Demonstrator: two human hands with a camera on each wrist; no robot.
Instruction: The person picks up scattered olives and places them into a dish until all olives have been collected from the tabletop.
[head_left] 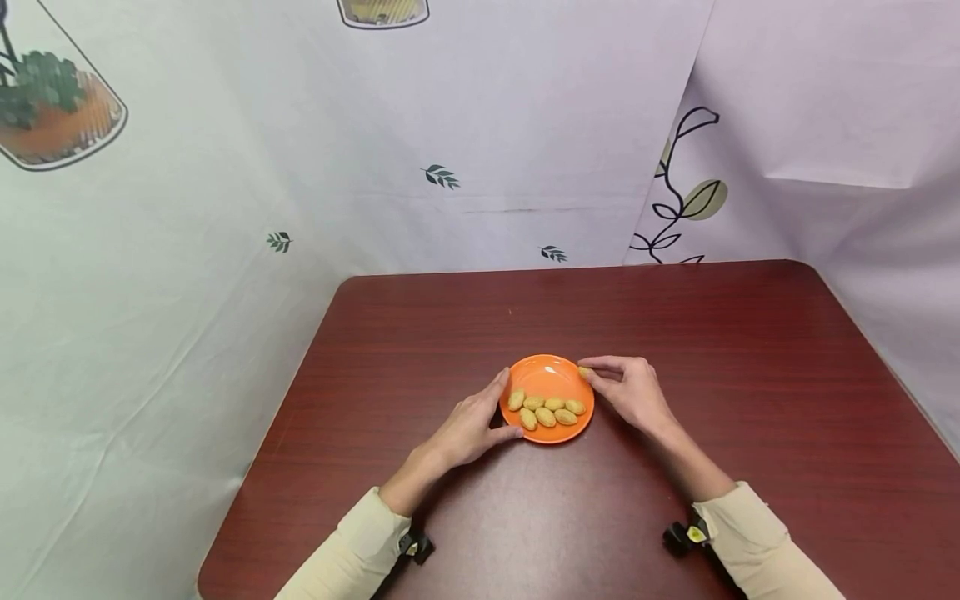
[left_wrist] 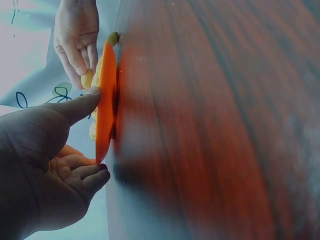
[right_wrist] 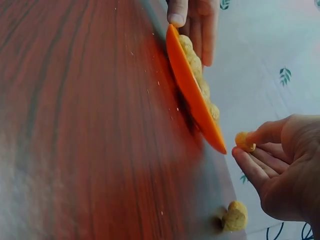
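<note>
An orange plate (head_left: 546,380) lies on the table with several tan, rough-skinned peanuts (head_left: 545,417) gathered on its near half. My left hand (head_left: 467,427) holds the plate's left side, thumb at the near edge and fingers along the rim. Just past the right rim, my right hand (head_left: 633,393) pinches one peanut (right_wrist: 245,141) between thumb and fingertips. Another peanut (right_wrist: 234,216) sits on the table beneath the right hand, hidden by that hand in the head view.
The dark red-brown wooden table (head_left: 420,325) has rounded far corners. White cloth (head_left: 510,125) with plant drawings hangs behind it and at both sides. A black wrist device (head_left: 416,546) is on the left cuff, another (head_left: 681,539) on the right.
</note>
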